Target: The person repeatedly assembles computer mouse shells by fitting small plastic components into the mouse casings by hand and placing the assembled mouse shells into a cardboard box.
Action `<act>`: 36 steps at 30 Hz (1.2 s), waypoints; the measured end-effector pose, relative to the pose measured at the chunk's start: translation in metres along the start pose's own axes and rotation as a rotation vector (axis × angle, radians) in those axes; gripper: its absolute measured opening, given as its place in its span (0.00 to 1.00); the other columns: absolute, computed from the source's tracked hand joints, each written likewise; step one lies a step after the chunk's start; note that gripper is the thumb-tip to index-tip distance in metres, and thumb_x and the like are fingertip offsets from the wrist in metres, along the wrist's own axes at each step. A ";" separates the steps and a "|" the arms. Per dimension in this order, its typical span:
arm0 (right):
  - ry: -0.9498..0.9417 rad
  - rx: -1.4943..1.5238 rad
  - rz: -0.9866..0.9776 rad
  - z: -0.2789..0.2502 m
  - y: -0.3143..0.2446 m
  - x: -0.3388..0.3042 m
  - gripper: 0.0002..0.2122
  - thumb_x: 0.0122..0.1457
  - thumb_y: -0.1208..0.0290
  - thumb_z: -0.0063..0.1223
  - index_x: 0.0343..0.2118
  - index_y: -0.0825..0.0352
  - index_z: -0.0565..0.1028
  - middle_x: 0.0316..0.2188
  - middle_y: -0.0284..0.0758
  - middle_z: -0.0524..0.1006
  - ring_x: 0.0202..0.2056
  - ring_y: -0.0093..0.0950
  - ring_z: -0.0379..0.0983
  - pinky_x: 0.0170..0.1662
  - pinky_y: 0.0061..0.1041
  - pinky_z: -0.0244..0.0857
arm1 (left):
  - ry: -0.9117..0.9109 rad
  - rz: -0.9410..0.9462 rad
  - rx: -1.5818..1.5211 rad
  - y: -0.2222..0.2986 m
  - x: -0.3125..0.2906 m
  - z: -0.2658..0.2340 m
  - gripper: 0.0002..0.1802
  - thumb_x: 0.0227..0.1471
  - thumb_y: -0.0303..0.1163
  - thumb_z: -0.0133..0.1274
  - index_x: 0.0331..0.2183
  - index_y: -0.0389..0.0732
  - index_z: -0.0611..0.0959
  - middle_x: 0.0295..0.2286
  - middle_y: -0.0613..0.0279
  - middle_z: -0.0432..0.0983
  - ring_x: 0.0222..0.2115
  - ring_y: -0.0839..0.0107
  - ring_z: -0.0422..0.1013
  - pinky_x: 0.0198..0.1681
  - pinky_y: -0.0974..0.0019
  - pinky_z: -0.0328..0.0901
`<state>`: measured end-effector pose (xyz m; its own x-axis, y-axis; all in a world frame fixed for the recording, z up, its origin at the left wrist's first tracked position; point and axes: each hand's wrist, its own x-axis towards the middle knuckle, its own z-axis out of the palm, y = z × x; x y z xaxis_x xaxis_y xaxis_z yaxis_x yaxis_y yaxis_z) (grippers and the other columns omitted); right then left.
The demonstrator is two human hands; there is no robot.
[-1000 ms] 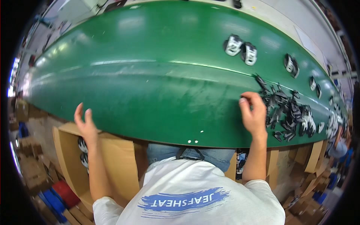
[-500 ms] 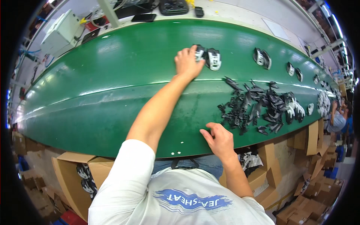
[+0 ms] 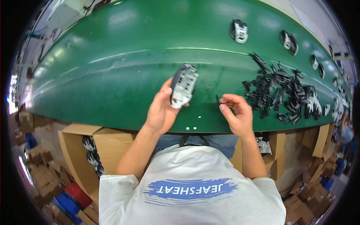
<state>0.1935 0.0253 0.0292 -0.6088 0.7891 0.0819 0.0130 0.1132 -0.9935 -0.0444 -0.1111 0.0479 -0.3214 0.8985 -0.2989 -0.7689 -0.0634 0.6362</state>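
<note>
My left hand (image 3: 160,111) is closed around a computer mouse shell (image 3: 185,87), lifted over the near part of the green belt-like table. Its pale grey, hollow side with small slots faces up, and a dark edge runs along its left. Between the thumb and fingers of my right hand (image 3: 240,114) is a small black plastic part (image 3: 217,100), pinched just right of the shell. A heap of black plastic parts (image 3: 264,92) lies beyond that hand to the right. Farther back, another mouse shell (image 3: 240,32) rests on the table (image 3: 123,75).
More black-and-grey shells (image 3: 288,41) lie in a row toward the far right. Grey shells (image 3: 312,103) adjoin the heap. An open carton (image 3: 77,150) with shells stands below the front edge at left, other cartons (image 3: 279,150) at right. Someone (image 3: 343,129) sits farther along.
My left hand has come back from the far shells with one shell and holds it before me. My right hand now pinches a small black part. The view has shifted.
</note>
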 end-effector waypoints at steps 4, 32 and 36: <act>-0.149 -0.149 -0.336 0.015 -0.039 0.025 0.19 0.58 0.87 0.67 0.52 0.68 0.82 0.41 0.39 0.87 0.40 0.29 0.86 0.45 0.28 0.80 | -0.089 -0.180 -0.261 0.001 -0.029 0.006 0.33 0.70 0.44 0.41 0.71 0.41 0.66 0.61 0.56 0.76 0.56 0.62 0.76 0.55 0.53 0.72; -0.759 -0.808 -0.659 0.035 -0.119 0.066 0.13 0.50 0.78 0.68 0.39 0.63 0.81 0.35 0.31 0.83 0.37 0.35 0.80 0.39 0.35 0.76 | -0.128 -0.309 0.056 0.005 -0.045 0.038 0.34 0.74 0.44 0.39 0.73 0.38 0.61 0.54 0.58 0.76 0.49 0.70 0.76 0.47 0.59 0.73; -0.838 -0.804 -0.608 0.030 -0.120 0.065 0.14 0.49 0.78 0.70 0.39 0.63 0.81 0.37 0.31 0.84 0.38 0.35 0.80 0.40 0.34 0.76 | -0.160 -0.347 -0.007 0.007 -0.046 0.035 0.36 0.70 0.37 0.44 0.74 0.39 0.59 0.56 0.58 0.74 0.50 0.69 0.75 0.49 0.58 0.73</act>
<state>0.1289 0.0452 0.1515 -0.9863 -0.0951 0.1346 -0.1478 0.8718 -0.4671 -0.0156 -0.1378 0.0915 0.0488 0.9235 -0.3805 -0.8209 0.2541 0.5115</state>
